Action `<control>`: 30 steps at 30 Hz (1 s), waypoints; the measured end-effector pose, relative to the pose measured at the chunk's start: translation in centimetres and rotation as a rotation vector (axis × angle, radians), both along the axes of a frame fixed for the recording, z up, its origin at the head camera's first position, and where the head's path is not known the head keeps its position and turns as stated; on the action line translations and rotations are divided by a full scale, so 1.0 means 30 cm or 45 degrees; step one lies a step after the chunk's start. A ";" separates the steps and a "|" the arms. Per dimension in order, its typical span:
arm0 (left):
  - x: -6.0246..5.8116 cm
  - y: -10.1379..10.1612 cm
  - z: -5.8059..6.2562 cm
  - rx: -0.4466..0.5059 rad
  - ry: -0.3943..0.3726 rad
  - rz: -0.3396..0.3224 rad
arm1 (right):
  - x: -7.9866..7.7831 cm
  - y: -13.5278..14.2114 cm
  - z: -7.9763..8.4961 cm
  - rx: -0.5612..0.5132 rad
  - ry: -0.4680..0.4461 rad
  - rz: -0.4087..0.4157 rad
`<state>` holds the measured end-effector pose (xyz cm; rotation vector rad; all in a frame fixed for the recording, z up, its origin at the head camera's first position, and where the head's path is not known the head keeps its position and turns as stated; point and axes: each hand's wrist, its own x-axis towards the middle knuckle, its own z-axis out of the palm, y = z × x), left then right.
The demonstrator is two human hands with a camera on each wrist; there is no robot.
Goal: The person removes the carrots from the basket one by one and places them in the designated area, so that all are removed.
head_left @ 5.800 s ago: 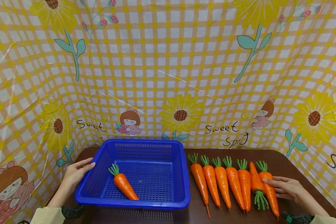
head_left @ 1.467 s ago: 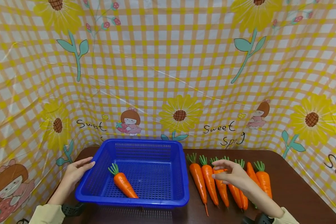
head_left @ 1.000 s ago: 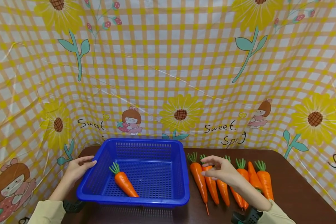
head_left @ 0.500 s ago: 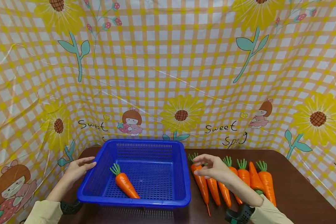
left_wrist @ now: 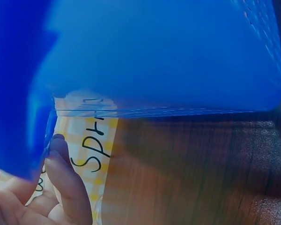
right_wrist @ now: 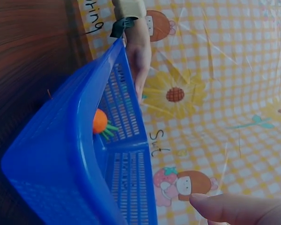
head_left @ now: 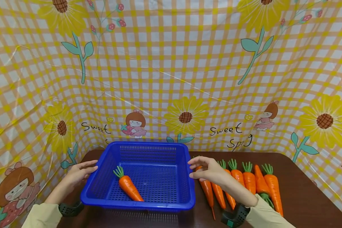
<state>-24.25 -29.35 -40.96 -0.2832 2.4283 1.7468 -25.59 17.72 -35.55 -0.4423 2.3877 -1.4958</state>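
Observation:
A blue plastic basket with slotted walls stands on the table. One orange carrot with green stalks lies inside it. My left hand is at the basket's left rim, fingers extended and fingertips right at the edge; the left wrist view has its fingers just under the rim. At the right rim is my right hand, fingers loosely bent, thumb apart from the index finger. Its thumb shows away from the rim in the right wrist view. The right hand and forearm partly cover a row of carrots.
Several carrots lie side by side right of the basket, most with stalks toward the back; one carrot points the other way. Dark brown table shows at the right. A checked cloth hangs behind and along both sides.
My right hand has moved left, from the rightmost carrot, across the row, to the basket's right rim. The left hand stays at the left rim, and the carrot in the basket has not moved.

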 end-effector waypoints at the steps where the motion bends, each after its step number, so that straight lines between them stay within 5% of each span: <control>1: -0.002 -0.001 0.000 0.012 -0.007 -0.001 | -0.002 -0.008 0.002 -0.001 -0.001 0.007; 9: -0.007 -0.004 0.005 0.068 -0.072 -0.009 | -0.024 -0.076 0.020 0.027 -0.029 0.062; 30: 0.000 0.002 -0.007 0.168 -0.037 0.009 | -0.104 -0.255 0.036 0.070 -0.128 0.233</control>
